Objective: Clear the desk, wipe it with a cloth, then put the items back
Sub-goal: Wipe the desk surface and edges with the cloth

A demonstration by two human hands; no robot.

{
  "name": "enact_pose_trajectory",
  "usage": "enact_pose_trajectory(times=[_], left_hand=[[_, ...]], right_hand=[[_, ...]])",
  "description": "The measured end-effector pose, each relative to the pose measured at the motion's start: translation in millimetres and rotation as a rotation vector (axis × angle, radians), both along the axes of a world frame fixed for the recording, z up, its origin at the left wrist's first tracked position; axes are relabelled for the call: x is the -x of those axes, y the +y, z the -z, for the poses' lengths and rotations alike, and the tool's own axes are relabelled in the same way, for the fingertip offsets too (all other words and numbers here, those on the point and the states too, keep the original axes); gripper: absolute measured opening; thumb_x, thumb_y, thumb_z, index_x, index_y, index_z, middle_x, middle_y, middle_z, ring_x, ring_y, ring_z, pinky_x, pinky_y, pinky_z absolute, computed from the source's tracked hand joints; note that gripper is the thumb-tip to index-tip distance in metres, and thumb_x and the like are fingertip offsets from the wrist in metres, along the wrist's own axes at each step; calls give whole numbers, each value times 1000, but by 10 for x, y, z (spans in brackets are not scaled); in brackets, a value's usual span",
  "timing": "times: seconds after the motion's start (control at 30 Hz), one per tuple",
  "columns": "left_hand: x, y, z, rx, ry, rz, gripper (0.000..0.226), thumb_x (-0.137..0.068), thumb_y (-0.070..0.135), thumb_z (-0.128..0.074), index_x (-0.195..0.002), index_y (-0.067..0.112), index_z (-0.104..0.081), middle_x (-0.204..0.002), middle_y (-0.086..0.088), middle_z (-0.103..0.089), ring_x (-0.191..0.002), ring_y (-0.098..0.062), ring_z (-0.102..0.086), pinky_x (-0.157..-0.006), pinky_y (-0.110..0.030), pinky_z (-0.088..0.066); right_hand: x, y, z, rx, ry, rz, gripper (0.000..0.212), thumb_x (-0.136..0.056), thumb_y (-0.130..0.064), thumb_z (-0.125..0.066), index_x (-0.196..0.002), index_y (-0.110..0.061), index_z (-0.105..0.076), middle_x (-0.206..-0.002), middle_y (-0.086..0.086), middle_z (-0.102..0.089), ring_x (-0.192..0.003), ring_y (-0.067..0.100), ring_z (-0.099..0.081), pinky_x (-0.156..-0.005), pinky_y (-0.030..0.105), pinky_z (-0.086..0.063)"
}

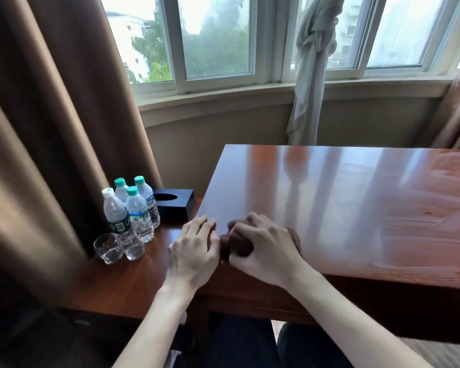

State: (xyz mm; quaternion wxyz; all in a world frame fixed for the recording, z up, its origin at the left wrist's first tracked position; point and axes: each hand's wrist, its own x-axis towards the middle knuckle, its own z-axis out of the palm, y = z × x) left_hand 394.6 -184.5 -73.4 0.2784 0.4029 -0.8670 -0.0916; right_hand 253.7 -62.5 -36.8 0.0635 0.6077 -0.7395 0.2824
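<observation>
Room: daylight is let in through a curved bay of windows (218, 38); brown curtains (51, 115) are drawn aside at the left, and a pale sheer curtain (311, 75) is knotted up, apparently to be kept off the work area.
Bench: a glossy red-brown bench (329, 187) is seen bare of items, so the clearing step is judged done; dull streaks are visible at its right end, consistent with wiping.
Cloth: a dark brown cloth (237, 241) is bunched at the near-left corner of the bench, probably so this last corner can be covered.
Right hand: the cloth is held under the right hand (260, 248), the grip being closed over it with curled fingers, so pressure can be applied.
Left hand: the left hand (194, 251) is laid with fingers nearly straight on the left edge of the bench, just beside the cloth; nothing is held, and the hand is judged to serve as a brace.
Lower side surface: 4 water bottles (133, 208), 2 glasses (117, 248) and a black tissue box (174, 204) are grouped on a lower side surface (122, 277) at the left, kept apart from the wiped top until they are to be returned.
Stage: wiping is judged nearly complete; putting back is not yet begun.
</observation>
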Motion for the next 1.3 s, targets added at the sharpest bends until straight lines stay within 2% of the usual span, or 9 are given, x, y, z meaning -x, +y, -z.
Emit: enact_pose_trajectory(times=[0.2, 0.37, 0.57, 0.77, 0.87, 0.97, 1.03, 1.13, 1.3], left_hand=[[-58, 65, -5, 88, -52, 64, 50, -95, 42, -33, -130, 21, -62, -145, 0, -53, -141, -17, -42, -107, -44, -44], [17, 184, -5, 120, -66, 21, 45, -90, 36, -41, -121, 22, -70, -130, 1, -66, -122, -19, -61, -92, -38, -54], [33, 211, -26, 89, -88, 23, 46, -91, 36, -39, -122, 23, -72, -129, 3, -67, -121, -17, -61, -88, -36, -56], [18, 204, -36, 63, -99, 13, 48, -90, 40, -37, -123, 27, -71, -131, 6, -66, -124, -15, -59, -88, -35, -55], [19, 227, -55, 65, -105, 6, 51, -91, 42, -34, -124, 28, -70, -132, 7, -65, -125, -14, -58, -87, -35, -55], [23, 230, -82, 61, -114, 13, 55, -89, 46, -33, -126, 27, -68, -134, 6, -63, -128, -14, -56, -94, -37, -52], [71, 230, -139, 36, -110, 22, 57, -88, 50, -32, -126, 25, -67, -135, 4, -62, -128, -16, -53, -101, -39, -47], [267, 186, -278, -65, -104, 37, 47, -93, 48, -41, -128, 25, -63, -141, 2, -55, -134, -18, -44, -108, -38, -38], [734, -57, -459, -115, -126, 82, 51, -98, 47, -42, -145, 28, -51, -157, 3, -38, -145, -15, -32, -118, -36, -27]], right_hand=[[559, -212, -127, -41, -27, 316, 29, -81, -50, -65, -96, -25, -65, -98, 0, -56, -93, 30, -61, -68, 34, -42], [85, 323, 15, 43, 22, 48, 28, -79, -55, -57, -98, -38, -68, -101, -14, -61, -90, 11, -63, -66, 26, -50], [385, -14, -10, 18, 56, 293, 30, -78, -55, -58, -93, -30, -64, -93, -4, -56, -88, 25, -61, -67, 33, -48], [57, 417, 1, 60, 6, 92, 31, -80, -59, -56, -100, -37, -67, -102, -12, -62, -90, 12, -62, -70, 31, -55], [613, 355, -72, -12, -52, 290, 30, -80, -54, -63, -103, -36, -67, -104, -7, -61, -93, 25, -67, -77, 37, -54], [881, 190, -91, -34, 5, 446, 33, -80, -52, -60, -104, -31, -68, -103, 0, -59, -97, 32, -64, -77, 40, -51], [638, 221, -53, -46, 99, 280, 35, -78, -54, -59, -105, -32, -67, -104, -3, -58, -97, 24, -61, -75, 36, -51], [602, 194, -86, -105, -27, 11, 37, -76, -54, -62, -109, -38, -67, -110, -14, -61, -102, 12, -62, -82, 33, -52], [1222, -339, -125, -51, -90, 310, 34, -79, -56, -61, -103, -32, -67, -102, -6, -58, -97, 25, -64, -80, 39, -54]])
